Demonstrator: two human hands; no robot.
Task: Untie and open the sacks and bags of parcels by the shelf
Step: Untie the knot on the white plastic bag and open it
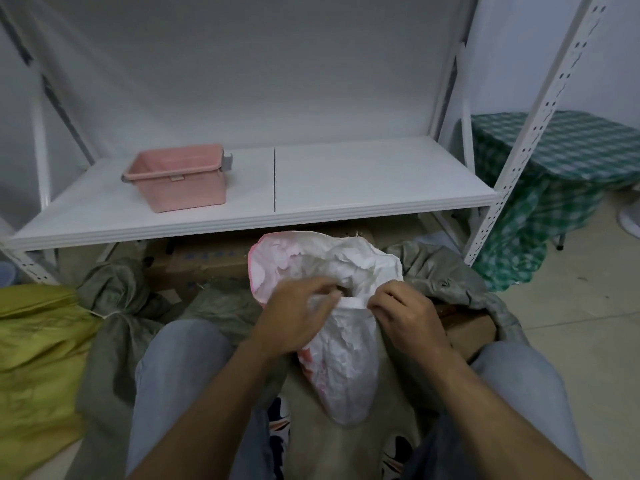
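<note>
A white woven sack with pink edging (325, 261) stands between my knees, in front of the white shelf (311, 188). Its neck is bunched at the middle. My left hand (294, 317) grips the bunched neck from the left, fingers curled into the fabric. My right hand (408, 313) pinches the neck from the right. A grey-green sack (114, 289), tied with a string at its neck, lies to the left. Another grey sack (446, 271) lies open to the right, around a cardboard box (467, 327).
A pink plastic bin (176, 178) sits on the shelf's left half. A yellow-green sack (38, 344) lies at far left. Cardboard boxes (204, 265) sit under the shelf. A green checked cloth covers a table (554, 174) at right, beside tiled floor (588, 341).
</note>
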